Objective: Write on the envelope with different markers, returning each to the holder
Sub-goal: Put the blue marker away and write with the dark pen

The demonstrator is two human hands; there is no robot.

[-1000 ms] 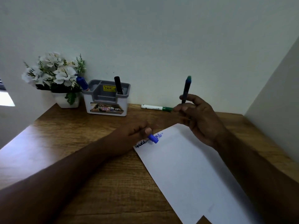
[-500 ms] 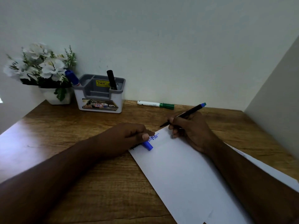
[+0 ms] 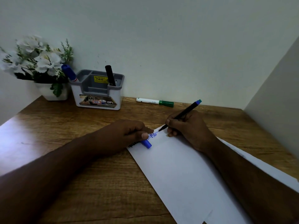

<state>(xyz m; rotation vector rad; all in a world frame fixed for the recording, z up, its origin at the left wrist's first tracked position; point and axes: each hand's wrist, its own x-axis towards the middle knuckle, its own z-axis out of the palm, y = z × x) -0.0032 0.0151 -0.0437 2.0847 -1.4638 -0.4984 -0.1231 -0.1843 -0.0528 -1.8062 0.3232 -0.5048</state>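
Observation:
A white envelope [image 3: 186, 172] lies slanted on the wooden desk [image 3: 72, 143], with black and blue writing near its far corner. My right hand [image 3: 189, 126] grips a thin black pen [image 3: 182, 114] with a blue end, its tip touching the envelope's far corner. My left hand [image 3: 127, 135] rests on the envelope's left corner and pinches a blue cap [image 3: 146, 143]. The grey and white holder [image 3: 97, 92] stands at the back left with a blue marker [image 3: 69, 72] and a black marker [image 3: 110, 75] in it.
A green-capped white marker [image 3: 155, 102] lies on the desk by the back wall. A white pot of white flowers [image 3: 40, 62] stands left of the holder. A wall panel [image 3: 275, 97] closes off the right side.
My right hand lowered the pen from upright in the air to the envelope's far corner, tip now touching the paper. My left hand stayed on the envelope with the blue cap.

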